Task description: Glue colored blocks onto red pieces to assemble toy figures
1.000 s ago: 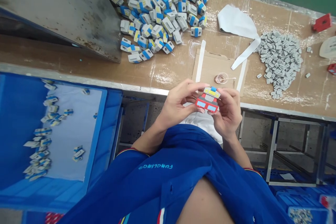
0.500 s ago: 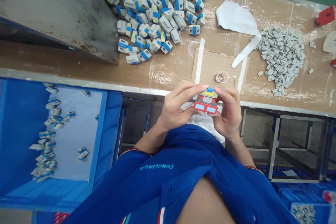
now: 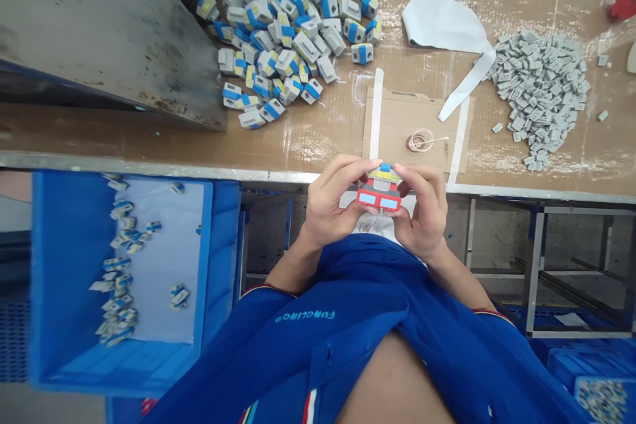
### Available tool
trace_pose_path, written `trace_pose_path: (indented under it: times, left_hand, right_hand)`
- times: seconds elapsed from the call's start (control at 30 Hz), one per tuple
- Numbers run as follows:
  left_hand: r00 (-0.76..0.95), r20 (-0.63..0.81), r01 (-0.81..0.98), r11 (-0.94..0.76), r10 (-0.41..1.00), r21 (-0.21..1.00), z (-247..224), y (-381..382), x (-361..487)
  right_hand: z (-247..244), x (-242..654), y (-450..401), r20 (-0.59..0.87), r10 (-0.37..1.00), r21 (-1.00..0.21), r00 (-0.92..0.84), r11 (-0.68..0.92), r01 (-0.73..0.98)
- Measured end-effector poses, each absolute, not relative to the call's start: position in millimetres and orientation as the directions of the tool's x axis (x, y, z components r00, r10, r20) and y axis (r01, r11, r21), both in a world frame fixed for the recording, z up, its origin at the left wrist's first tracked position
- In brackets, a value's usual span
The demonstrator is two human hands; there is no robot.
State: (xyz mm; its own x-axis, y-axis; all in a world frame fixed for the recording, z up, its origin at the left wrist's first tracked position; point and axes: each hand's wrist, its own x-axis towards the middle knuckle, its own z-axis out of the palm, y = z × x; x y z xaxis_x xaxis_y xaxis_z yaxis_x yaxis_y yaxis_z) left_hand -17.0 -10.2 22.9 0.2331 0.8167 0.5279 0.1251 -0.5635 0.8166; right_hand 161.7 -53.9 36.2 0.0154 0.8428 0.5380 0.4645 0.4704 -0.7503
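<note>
Between both hands, over the table's front edge, is a red, grey, yellow and blue plastic toy part (image 3: pixel 379 195) with two pale window-like panels on its red side. My left hand (image 3: pixel 332 202) pinches its left side, thumb below and fingers on top. From the right, my right hand (image 3: pixel 420 205) grips it the same way, fingertips near the blue piece. Just beyond the hands, a small round dish (image 3: pixel 416 141) with a cotton swab (image 3: pixel 434 140) stands on a taped cardboard sheet (image 3: pixel 392 122).
Grey, blue and yellow toy parts (image 3: pixel 293 33) are heaped at the back left beside a metal box (image 3: pixel 99 26). Small grey pieces (image 3: pixel 541 86) lie heaped at the right, near a white cloth (image 3: pixel 442 23). A blue crate (image 3: pixel 218 265) with more parts stands at the lower left.
The camera view has shifted slightly. Both hands still hold the toy part, which now sits a little more level, its red panelled side facing me more squarely.
</note>
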Motion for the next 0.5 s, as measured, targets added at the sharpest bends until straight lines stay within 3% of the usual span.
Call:
trace_pose_path:
  times: [0.17, 0.5]
  left_hand:
    - [0.207, 0.547, 0.100, -0.574, 0.811, 0.813, 16, -9, -17]
    - [0.178, 0.516, 0.034, -0.529, 0.838, 0.848, 10, -7, -18]
  right_hand:
    - [35, 152, -52, 0.500, 0.866, -0.772, -0.010, 0.450, 0.449]
    - [40, 144, -47, 0.577, 0.814, -0.754, 0.062, 0.502, 0.423]
